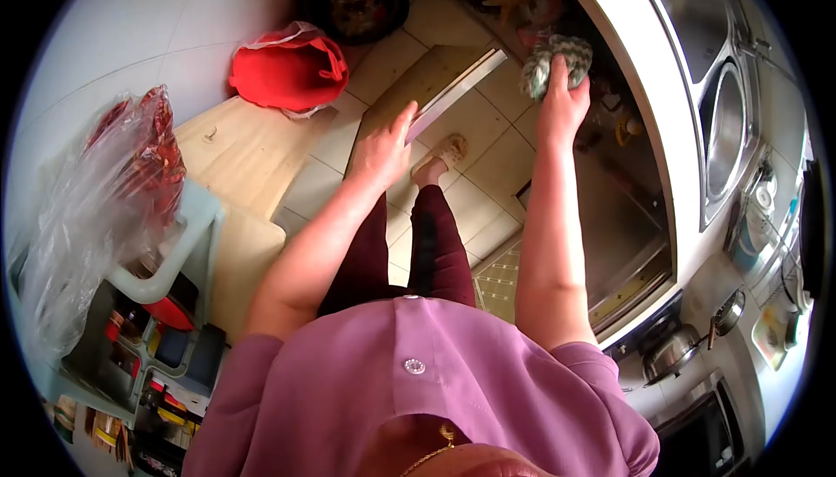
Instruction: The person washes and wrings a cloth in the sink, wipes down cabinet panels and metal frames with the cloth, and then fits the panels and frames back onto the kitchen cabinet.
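My left hand [381, 153] grips the edge of a brown cabinet door [416, 78], which stands swung out over the floor; its light metal edge strip faces up. On the other side, my right hand [566, 104] is closed on a crumpled grey-and-white patterned cloth [557, 57]. The cloth is at the opening of the dark cabinet [610, 177] under the counter. Yellow and reddish items [531, 9] lie inside the cabinet, too dim to name.
A red bucket [261, 77] with a plastic liner stands left, near a dark round basin [353, 7]. A wooden board surface [248, 151] and a loaded storage rack [209, 242] flank my left arm. The white counter edge [623, 42] and sink [724, 129] rise right.
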`<state>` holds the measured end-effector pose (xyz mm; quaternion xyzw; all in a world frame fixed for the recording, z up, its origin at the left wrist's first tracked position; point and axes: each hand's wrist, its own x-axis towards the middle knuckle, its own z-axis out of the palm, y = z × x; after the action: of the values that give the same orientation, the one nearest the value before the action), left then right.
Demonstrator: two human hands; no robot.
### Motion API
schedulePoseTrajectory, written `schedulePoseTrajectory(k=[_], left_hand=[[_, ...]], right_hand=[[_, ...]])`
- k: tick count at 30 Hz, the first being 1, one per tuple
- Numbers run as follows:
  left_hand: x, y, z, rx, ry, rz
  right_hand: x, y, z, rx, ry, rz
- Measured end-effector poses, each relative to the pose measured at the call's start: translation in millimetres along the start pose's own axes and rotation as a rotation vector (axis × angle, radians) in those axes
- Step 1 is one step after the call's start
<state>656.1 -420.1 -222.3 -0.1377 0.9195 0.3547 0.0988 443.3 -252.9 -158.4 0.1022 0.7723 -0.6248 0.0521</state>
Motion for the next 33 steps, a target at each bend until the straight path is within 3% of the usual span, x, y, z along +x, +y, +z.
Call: schedulePoseTrajectory(k=[3, 5, 7, 9, 11, 12, 16, 19, 21, 22, 23, 25, 29, 33], left_hand=[[2, 7, -16, -0.141, 0.06, 0.02], [0, 3, -19, -0.181, 0.075, 0.072], [2, 0, -20, -0.194, 0.234, 0.295], [6, -4, -28, -0.134, 0.184, 0.305], [2, -2, -31, -0.086, 0.122, 0.312], [0, 1, -31, -0.136, 0.111, 0.258], [-7, 5, -15, -0.312, 0.117, 0.117], [-16, 0, 2, -0.441, 0.031, 0.037], [-14, 2, 12, -1.691, 0.037, -0.711], [-12, 4, 13, -1.827, 0.142, -0.593], [-15, 4, 12, -1.872, 0.211, -0.631], [-25, -6, 4, -1.797, 0.158, -0.676], [-42, -17, -7, -1.616, 0.327, -0.684], [-59, -16, -27, -1.549, 0.379, -0.612]], right_hand=[[-65, -27, 10, 0.067, -0.137, 0.077], [-96, 4, 24, -0.026, -0.263, 0.165], [-121, 30, 37, -0.27, -0.413, 0.278], [-137, 30, 41, -0.384, -0.581, -0.009], [-132, 25, 30, 0.021, -0.635, 0.46], [-126, 18, 26, 0.13, -0.576, 0.586], [-115, 52, 25, -0.17, -0.391, 0.481], [-124, 76, 37, 0.355, -0.279, 0.749], [-139, 71, 43, 0.315, -0.131, 0.775], [-146, 69, 40, 0.392, -0.185, 0.741], [-152, 67, 39, 0.438, -0.152, 0.742], [-159, 84, 35, 0.241, -0.239, 0.612], [-165, 70, 55, -0.025, 0.004, 0.568], [-160, 100, 38, -0.13, 0.047, 0.634]])
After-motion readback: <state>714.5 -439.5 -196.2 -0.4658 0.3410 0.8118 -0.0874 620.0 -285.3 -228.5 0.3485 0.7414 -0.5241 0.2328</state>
